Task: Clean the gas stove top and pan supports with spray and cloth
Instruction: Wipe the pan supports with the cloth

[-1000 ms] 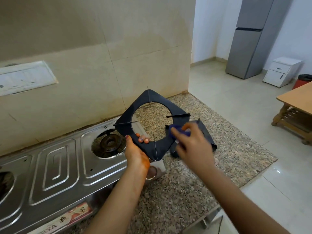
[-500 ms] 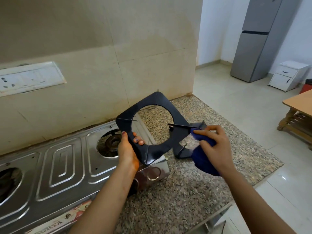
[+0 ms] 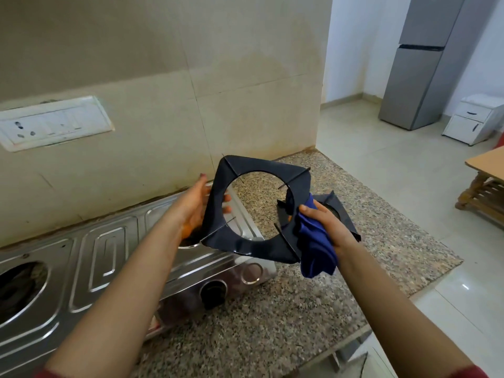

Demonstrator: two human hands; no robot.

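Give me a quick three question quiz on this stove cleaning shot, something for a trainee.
1. True or false: the held pan support rests flat on the stove.
2. Multiple choice: the right hand grips A) a sponge, B) the blue cloth, C) a spray bottle.
3. Short answer: where does the second pan support lie?

Key: 1 false, it is lifted and tilted. 2 B. 3 on the granite counter, behind the right hand.

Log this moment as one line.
left hand: grips pan support above stove | right hand: holds blue cloth against its right edge | second pan support: on counter
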